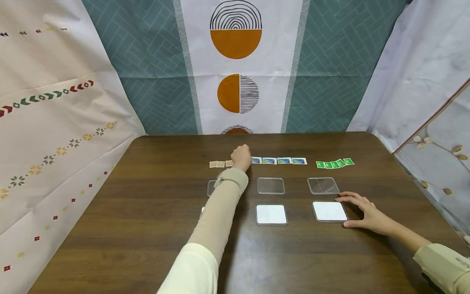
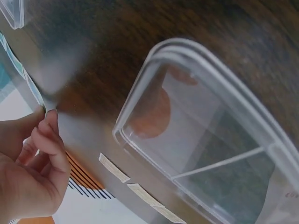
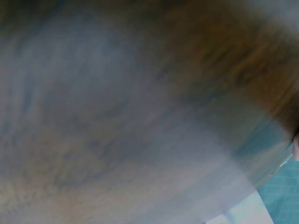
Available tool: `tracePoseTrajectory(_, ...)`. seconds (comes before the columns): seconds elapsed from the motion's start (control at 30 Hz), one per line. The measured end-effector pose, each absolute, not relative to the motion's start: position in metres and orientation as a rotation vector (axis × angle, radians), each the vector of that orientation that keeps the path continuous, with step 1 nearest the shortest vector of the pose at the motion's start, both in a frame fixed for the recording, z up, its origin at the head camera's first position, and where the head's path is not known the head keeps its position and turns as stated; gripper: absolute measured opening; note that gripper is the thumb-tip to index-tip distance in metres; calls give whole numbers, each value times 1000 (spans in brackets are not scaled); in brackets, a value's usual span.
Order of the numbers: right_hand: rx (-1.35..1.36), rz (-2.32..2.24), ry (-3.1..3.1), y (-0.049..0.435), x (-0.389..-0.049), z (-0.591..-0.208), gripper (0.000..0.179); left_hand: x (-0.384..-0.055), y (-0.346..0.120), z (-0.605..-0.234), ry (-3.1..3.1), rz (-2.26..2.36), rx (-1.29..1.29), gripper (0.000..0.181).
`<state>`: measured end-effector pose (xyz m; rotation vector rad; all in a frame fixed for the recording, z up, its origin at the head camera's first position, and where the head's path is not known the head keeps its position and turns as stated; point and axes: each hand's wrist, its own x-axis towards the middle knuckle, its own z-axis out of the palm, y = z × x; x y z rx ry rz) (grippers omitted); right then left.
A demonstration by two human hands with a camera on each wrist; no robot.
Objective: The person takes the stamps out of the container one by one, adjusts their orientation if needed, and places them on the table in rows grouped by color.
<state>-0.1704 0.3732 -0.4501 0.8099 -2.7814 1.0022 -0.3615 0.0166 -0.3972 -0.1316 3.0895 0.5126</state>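
Note:
My left hand (image 1: 241, 158) reaches to the far side of the table. Its thumb and forefinger pinch the end stamp of a row of blue stamps (image 1: 269, 161), seen closely in the left wrist view, where the fingertips (image 2: 50, 113) meet at the row's end. Beige stamps (image 1: 216, 164) lie to the left of this hand, partly hidden by it. Thumb and fingers spread, my right hand (image 1: 367, 216) rests at the right edge of a clear case with a white insert (image 1: 329, 212). In the right wrist view only a fingertip (image 3: 296, 148) shows, at the right border.
Green stamps (image 1: 335, 164) lie in a row at the far right. Clear plastic pieces (image 1: 270, 185) (image 1: 323, 192) stand before the stamps; a third clear piece (image 2: 219, 163) is partly behind my left arm. Another white-insert case (image 1: 271, 214) lies mid-table. Curtains hang behind and beside.

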Motion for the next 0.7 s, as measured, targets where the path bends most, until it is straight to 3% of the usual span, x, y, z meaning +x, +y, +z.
tracePoseTrajectory(0.7, 814, 999, -2781, 370, -169, -446, 65, -361, 13, -394, 3084, 520, -97, 12)
